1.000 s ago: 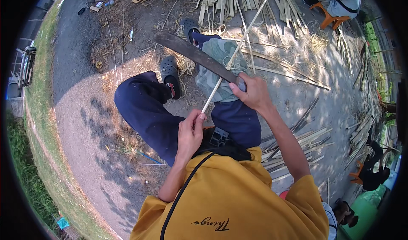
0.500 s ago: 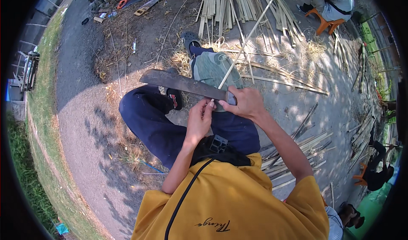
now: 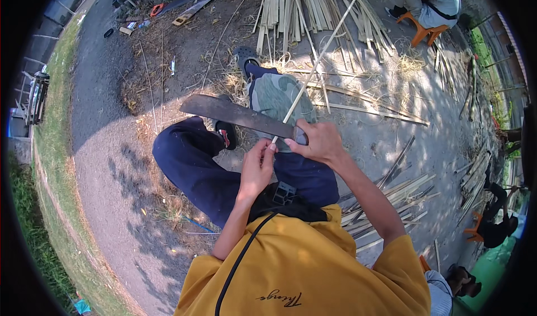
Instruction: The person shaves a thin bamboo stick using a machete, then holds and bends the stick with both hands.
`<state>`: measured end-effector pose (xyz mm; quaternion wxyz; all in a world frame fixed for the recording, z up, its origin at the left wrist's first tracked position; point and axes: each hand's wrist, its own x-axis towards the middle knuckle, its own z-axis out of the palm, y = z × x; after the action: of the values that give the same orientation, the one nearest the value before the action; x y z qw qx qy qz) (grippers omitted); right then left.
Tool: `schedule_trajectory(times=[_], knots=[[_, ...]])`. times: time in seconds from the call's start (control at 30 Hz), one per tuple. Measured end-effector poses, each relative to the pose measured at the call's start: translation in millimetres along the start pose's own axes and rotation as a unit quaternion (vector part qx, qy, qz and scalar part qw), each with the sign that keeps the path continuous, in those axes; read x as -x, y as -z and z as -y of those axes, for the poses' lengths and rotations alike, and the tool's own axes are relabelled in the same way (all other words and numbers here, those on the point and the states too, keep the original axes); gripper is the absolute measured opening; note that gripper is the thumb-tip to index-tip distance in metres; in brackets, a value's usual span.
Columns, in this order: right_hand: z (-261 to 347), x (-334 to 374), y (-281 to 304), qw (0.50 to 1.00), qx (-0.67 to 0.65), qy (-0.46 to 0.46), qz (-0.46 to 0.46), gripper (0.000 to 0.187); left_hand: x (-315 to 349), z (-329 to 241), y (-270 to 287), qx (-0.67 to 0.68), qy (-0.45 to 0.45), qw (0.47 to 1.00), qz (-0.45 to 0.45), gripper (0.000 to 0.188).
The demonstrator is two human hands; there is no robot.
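Note:
My right hand [image 3: 320,141] is closed round the handle of a machete [image 3: 232,114], whose broad dark blade points left across my knee. In my left hand [image 3: 257,168] I pinch the near end of a long, thin, pale strip [image 3: 324,57], which looks like bamboo. The strip runs up and away to the right and passes under the blade close to the handle. Whether the edge touches the strip I cannot tell. A greenish patterned cloth [image 3: 271,100] covers my leg beneath the blade.
Split strips [image 3: 291,14] lie in a big pile ahead, and more strips [image 3: 391,201] lie to my right. Two handsaws [image 3: 197,9] rest on the ground at the far left. A person [image 3: 442,5] sits on an orange stool [image 3: 420,32] at the far right; others sit at right.
Both hands and the machete have shifted slightly left in the picture, as has the whole scene. A little more of the strip's near end shows between blade and left fingers.

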<state>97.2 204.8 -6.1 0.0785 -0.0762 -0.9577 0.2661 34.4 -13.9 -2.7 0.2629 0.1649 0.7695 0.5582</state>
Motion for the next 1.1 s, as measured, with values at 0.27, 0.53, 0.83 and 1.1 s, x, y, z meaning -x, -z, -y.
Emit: schedule_trajectory(times=[0.27, 0.53, 0.83, 1.1], knots=[[-8, 3, 0, 0.998, 0.013, -0.053, -0.025, 0.062, 78, 10, 46, -0.093, 0.027, 0.995, -0.023, 0.019], [14, 1, -3, 0.999, 0.001, -0.034, -0.014, 0.054, 19, 0, 22, -0.067, -0.008, 0.998, -0.008, 0.019], [-10, -3, -13, 0.996, 0.020, -0.046, -0.072, 0.058, 82, 15, 48, -0.012, 0.072, 0.997, 0.014, 0.021], [17, 7, -6, 0.998, 0.049, -0.022, -0.009, 0.055, 32, -8, 20, -0.079, 0.010, 0.997, -0.008, 0.019]])
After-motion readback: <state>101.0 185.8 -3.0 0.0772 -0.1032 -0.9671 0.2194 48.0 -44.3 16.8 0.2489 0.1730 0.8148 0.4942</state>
